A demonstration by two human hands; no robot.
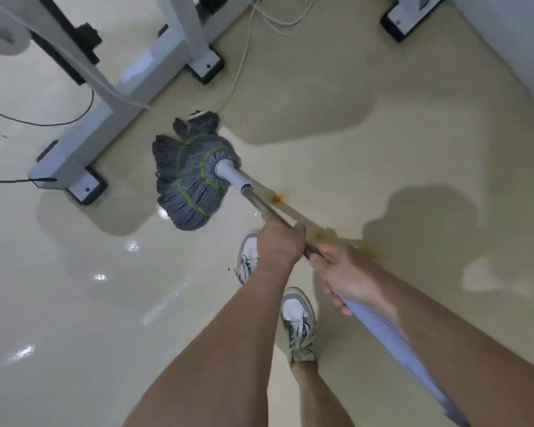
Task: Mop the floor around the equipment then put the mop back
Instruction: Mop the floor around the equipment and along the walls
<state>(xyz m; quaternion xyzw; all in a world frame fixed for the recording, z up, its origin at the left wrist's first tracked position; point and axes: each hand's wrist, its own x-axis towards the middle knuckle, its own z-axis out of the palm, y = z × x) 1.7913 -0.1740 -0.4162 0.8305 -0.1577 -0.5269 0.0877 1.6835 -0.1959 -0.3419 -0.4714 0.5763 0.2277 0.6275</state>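
While the mop head (195, 177) sits on the floor (74, 303) right beside the grey equipment frame (74, 149), I'd call this job roughly midway: the floor near the frame looks glossy and wet, but the orange stains (277, 197) under the shaft (259, 208) aren't wiped, and the mop isn't put back yet. Left hand (279, 245) has its fingers wrapped round the metal shaft, and right hand (342, 278) curls round the blue grip (383, 328) higher up. Heads up, a white cable (241, 63) and a black cable (43, 123) trail around the frame feet, so the strings could snag.
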